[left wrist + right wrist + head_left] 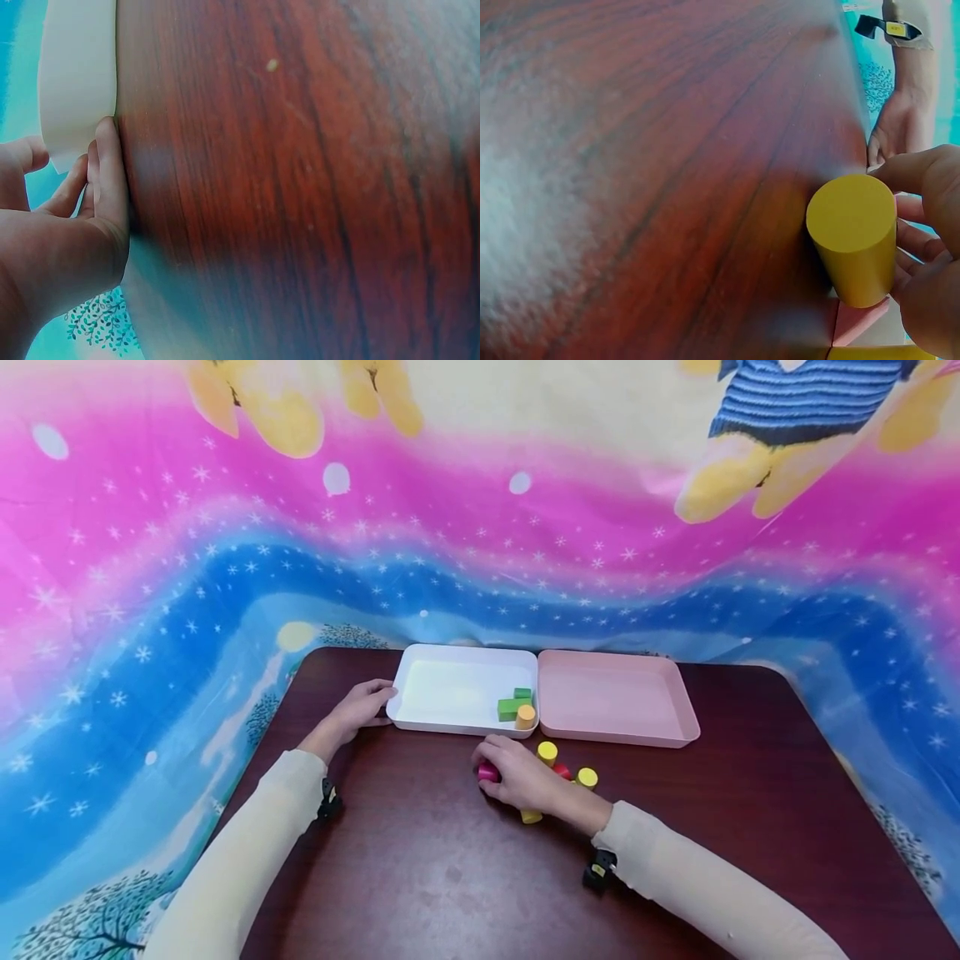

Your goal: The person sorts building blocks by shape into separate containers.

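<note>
My left hand holds the left end of the white tray, its thumb at the rim and its fingers against the lower side. In the left wrist view the fingers touch the tray's pale wall. My right hand pinches a magenta cylinder low over the table in front of that tray. A yellow cylinder stands close by in the right wrist view and hides part of the hand. Inside the white tray sit green blocks and an orange cylinder.
A pink tray adjoins the white one on its right. Around my right hand are yellow cylinders and a red piece, partly covered by the hand. The dark wooden table ends at a patterned cloth backdrop.
</note>
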{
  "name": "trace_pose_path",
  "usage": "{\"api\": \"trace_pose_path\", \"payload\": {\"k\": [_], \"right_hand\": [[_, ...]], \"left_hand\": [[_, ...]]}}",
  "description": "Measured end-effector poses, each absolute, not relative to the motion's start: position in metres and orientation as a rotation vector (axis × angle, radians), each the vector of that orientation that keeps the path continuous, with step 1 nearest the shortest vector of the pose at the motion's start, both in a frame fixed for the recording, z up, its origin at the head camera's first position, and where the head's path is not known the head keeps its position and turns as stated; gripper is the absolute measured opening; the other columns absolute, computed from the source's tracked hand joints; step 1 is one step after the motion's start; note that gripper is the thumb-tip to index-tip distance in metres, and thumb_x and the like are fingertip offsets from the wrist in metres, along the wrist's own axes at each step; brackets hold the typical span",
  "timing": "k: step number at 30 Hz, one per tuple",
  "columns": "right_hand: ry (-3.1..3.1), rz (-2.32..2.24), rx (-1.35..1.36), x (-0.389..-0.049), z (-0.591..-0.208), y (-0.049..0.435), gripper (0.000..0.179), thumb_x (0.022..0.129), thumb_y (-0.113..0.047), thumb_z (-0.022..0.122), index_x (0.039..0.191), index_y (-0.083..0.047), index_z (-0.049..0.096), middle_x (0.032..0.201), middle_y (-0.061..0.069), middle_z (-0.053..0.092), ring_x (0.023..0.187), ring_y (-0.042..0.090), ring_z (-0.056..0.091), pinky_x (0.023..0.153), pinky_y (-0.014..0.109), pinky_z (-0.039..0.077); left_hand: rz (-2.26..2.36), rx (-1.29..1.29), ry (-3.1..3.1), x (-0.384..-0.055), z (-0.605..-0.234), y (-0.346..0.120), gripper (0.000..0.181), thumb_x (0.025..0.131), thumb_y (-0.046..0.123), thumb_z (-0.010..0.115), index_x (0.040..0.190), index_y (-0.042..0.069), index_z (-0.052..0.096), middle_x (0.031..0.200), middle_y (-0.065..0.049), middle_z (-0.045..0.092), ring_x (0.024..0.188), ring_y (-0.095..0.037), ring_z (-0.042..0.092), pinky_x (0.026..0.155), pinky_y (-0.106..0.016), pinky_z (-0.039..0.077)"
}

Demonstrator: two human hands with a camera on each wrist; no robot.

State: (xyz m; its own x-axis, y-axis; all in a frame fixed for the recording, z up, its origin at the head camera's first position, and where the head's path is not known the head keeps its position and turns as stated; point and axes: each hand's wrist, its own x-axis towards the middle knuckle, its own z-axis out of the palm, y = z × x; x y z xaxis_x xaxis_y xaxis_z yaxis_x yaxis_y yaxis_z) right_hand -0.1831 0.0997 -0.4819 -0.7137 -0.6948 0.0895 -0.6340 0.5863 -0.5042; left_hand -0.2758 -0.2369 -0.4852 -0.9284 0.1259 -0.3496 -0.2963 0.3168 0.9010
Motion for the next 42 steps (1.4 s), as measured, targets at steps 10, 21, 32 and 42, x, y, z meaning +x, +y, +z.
{"api": "trace_pose_path", "payload": {"k": [10, 21, 32, 42], "right_hand": [[2.704, -0.810, -1.117, -0.186, -0.473, 0.095, 0.031, 0.093, -0.015, 0.083, 0.120, -0.010, 0.070, 0.113, -0.001, 0.062, 0.102, 0.015, 0.059, 0.084, 0.029, 0.057], [2.703, -0.823, -1.094, -0.188, -0.463, 0.095, 0.035, 0.092, -0.016, 0.084, 0.123, -0.009, 0.070, 0.113, -0.001, 0.063, 0.100, 0.014, 0.059, 0.084, 0.029, 0.057], [2.715, -0.864, -1.215, -0.193, -0.449, 0.097, 0.028, 0.093, -0.012, 0.082, 0.118, -0.006, 0.071, 0.108, 0.001, 0.063, 0.092, 0.016, 0.059, 0.080, 0.030, 0.056], [2.708, -0.951, -1.182, -0.200, -0.427, 0.102, 0.027, 0.093, -0.013, 0.083, 0.117, -0.010, 0.070, 0.103, -0.001, 0.063, 0.091, 0.014, 0.060, 0.078, 0.030, 0.058]], "left_hand": [[1.641, -0.174, 2.228, -0.279, -0.482, -0.236, 0.054, 0.113, 0.033, 0.051, 0.159, 0.006, 0.043, 0.148, -0.018, 0.054, 0.131, -0.032, 0.058, 0.101, -0.044, 0.058], [1.626, -0.215, 2.199, -0.280, -0.480, -0.233, 0.056, 0.114, 0.030, 0.049, 0.162, 0.004, 0.037, 0.153, -0.019, 0.048, 0.138, -0.033, 0.052, 0.106, -0.047, 0.055], [1.615, -0.260, 2.149, -0.281, -0.467, -0.235, 0.055, 0.114, 0.024, 0.049, 0.163, 0.004, 0.036, 0.153, -0.020, 0.049, 0.139, -0.036, 0.053, 0.104, -0.049, 0.056], [1.690, -0.269, 2.165, -0.281, -0.470, -0.238, 0.055, 0.112, 0.023, 0.056, 0.161, 0.004, 0.041, 0.154, -0.020, 0.050, 0.141, -0.036, 0.053, 0.105, -0.050, 0.055]]}}
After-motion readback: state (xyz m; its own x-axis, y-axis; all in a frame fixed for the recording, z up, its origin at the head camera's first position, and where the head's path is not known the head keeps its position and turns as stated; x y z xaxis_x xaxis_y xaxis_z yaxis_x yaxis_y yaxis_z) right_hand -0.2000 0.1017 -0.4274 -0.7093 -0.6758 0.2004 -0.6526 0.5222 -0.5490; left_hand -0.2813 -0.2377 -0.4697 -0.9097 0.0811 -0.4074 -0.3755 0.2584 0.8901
